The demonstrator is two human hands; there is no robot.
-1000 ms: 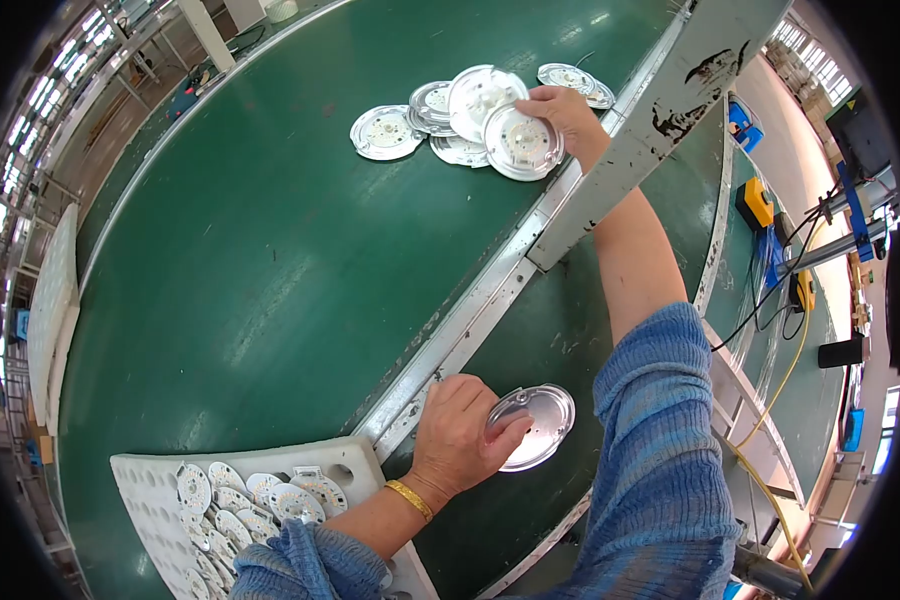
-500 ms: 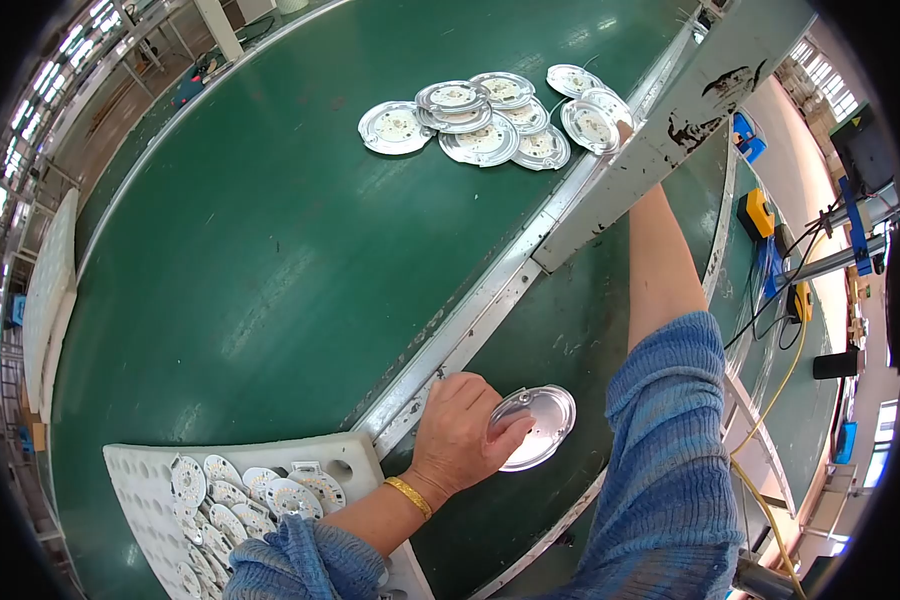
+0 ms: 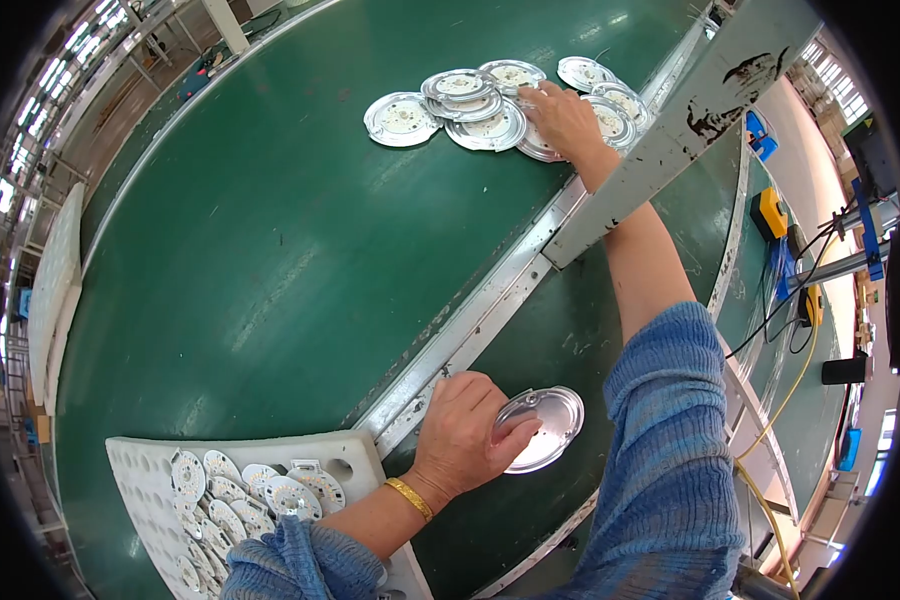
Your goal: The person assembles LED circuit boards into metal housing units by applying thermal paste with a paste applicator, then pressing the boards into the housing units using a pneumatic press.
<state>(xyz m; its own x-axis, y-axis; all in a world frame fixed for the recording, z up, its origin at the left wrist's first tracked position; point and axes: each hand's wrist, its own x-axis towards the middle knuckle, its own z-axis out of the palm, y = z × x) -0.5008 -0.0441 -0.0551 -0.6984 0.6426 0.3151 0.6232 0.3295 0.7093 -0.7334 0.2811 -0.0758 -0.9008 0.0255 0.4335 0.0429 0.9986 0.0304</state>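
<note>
My left hand (image 3: 465,430), with a gold bracelet at its wrist, grips a round silver metal disc (image 3: 548,430) by its left edge, thumb on top. At the upper right my right hand (image 3: 562,118) reaches past a metal post, its fingertips on the pile of round discs (image 3: 485,130); whether it grips one cannot be made out. More discs (image 3: 610,120) lie just right of that hand. At the lower left, many small white circuit boards (image 3: 225,510) rest on a white foam tray (image 3: 355,450).
A painted metal post (image 3: 690,130) slants over the silver rail (image 3: 480,325) that crosses the green table (image 3: 270,250). White foam slabs (image 3: 55,300) stand at the far left. On the right are yellow boxes (image 3: 770,213) and cables.
My right hand has come out from behind the post and moved left onto the disc pile. My left hand still holds its disc in nearly the same place.
</note>
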